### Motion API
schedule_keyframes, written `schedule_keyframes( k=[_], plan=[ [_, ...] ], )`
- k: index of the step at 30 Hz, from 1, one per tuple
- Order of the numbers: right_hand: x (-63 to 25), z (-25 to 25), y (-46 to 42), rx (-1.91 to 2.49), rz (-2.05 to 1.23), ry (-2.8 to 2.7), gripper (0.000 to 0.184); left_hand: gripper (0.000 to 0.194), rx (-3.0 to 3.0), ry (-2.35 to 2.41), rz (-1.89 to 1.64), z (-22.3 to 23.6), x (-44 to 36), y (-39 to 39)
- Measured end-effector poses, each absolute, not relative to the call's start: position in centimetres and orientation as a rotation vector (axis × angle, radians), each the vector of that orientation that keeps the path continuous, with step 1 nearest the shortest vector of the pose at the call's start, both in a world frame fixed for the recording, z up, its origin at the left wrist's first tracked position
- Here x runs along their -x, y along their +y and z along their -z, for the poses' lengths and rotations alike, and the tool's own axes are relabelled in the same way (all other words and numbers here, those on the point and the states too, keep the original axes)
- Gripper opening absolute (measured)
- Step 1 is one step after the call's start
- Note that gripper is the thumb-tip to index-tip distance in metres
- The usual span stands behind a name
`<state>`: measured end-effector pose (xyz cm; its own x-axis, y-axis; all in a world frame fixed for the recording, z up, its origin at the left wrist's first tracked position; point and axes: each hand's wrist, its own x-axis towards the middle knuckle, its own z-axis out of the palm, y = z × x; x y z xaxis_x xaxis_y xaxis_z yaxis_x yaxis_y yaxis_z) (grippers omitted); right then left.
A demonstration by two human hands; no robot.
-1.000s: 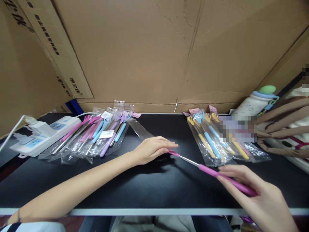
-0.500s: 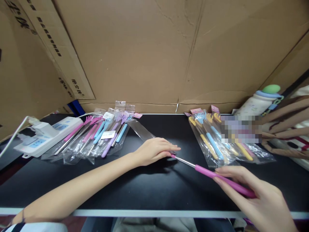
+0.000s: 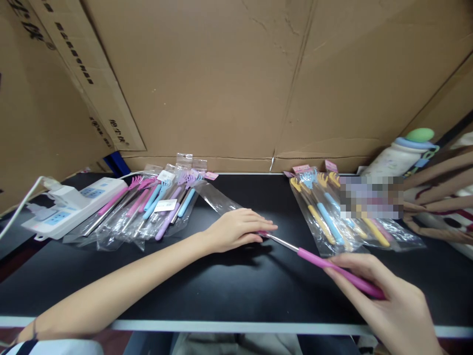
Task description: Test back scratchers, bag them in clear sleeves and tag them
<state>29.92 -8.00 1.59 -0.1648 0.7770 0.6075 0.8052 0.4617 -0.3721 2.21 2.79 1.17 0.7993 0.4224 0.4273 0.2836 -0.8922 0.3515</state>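
A back scratcher with a pink handle and a short length of bare metal rod slants between my two hands above the black table. My right hand grips the handle, with thumb and forefinger along it and the other fingers curled round its lower end. My left hand has its fingers nearly straight and close together, with the pink head end between them and the thumb. The head itself is mostly hidden. A clear plastic sleeve lies behind my left hand, partly covered by it.
Bagged back scratchers lie at the left, near a white power strip. More bagged ones, yellow and blue, lie at the right. A white bottle and brown fabric stand beyond them. Cardboard walls the back.
My right hand and the pink handle have shifted slightly left, towards my left hand. Less of the pink head end shows beside my left thumb. The grip looks the same.
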Motion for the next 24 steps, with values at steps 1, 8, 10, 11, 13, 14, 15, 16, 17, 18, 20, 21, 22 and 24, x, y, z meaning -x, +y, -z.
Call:
schedule_keyframes(
  k=[1, 8, 10, 11, 13, 14, 15, 16, 17, 18, 20, 21, 22, 24],
  plan=[
    [-29.6, -1.8, -8.1, 1.294, 0.066, -1.976, 0.013, 0.041, -2.73, 0.545, -0.727, -1.1, -2.3, 2.7],
    [-29.2, -2.2, -8.1, 1.188, 0.132, -2.06, 0.013, 0.038, -2.765, 0.525, -0.717, -1.4, -2.2, 2.5],
    [-29.8, -1.8, -8.1, 1.268, 0.12, -1.979, 0.015, 0.038, -2.74, 0.554, -0.75, -1.8, -2.1, 2.6],
    [-30.1, -1.6, -8.0, 1.292, 0.091, -1.931, 0.017, 0.039, -2.716, 0.574, -0.771, -1.9, -2.0, 2.6],
    [-30.5, -1.3, -7.8, 1.304, -0.02, -1.844, 0.022, 0.041, -2.648, 0.619, -0.808, -1.9, -2.0, 2.5],
    [-30.7, -1.3, -7.7, 1.305, -0.097, -1.807, 0.025, 0.041, -2.612, 0.641, -0.818, -1.9, -2.0, 2.5],
    [-30.8, -1.3, -7.5, 1.31, -0.182, -1.771, 0.027, 0.042, -2.582, 0.658, -0.821, -1.8, -2.0, 2.4],
    [-30.8, -1.3, -7.4, 1.324, -0.272, -1.74, 0.029, 0.043, -2.56, 0.675, -0.817, -1.7, -2.0, 2.4],
    [-30.9, -1.4, -7.2, 1.337, -0.352, -1.711, 0.03, 0.045, -2.546, 0.693, -0.813, -1.6, -2.0, 2.4],
    [-30.9, -1.5, -7.1, 1.346, -0.411, -1.693, 0.03, 0.046, -2.54, 0.708, -0.809, -1.5, -2.0, 2.4],
    [-30.8, -1.7, -7.0, 1.348, -0.422, -1.707, 0.03, 0.046, -2.541, 0.718, -0.797, -1.4, -2.0, 2.4],
    [-30.7, -1.9, -7.0, 1.338, -0.369, -1.742, 0.03, 0.046, -2.555, 0.709, -0.787, -1.3, -2.1, 2.4],
    [-30.6, -2.1, -7.1, 1.33, -0.293, -1.786, 0.03, 0.045, -2.579, 0.692, -0.769, -1.3, -2.2, 2.4],
    [-30.2, -2.5, -7.3, 1.302, -0.114, -1.879, 0.027, 0.043, -2.655, 0.651, -0.717, -1.1, -2.3, 2.4]
  ],
)
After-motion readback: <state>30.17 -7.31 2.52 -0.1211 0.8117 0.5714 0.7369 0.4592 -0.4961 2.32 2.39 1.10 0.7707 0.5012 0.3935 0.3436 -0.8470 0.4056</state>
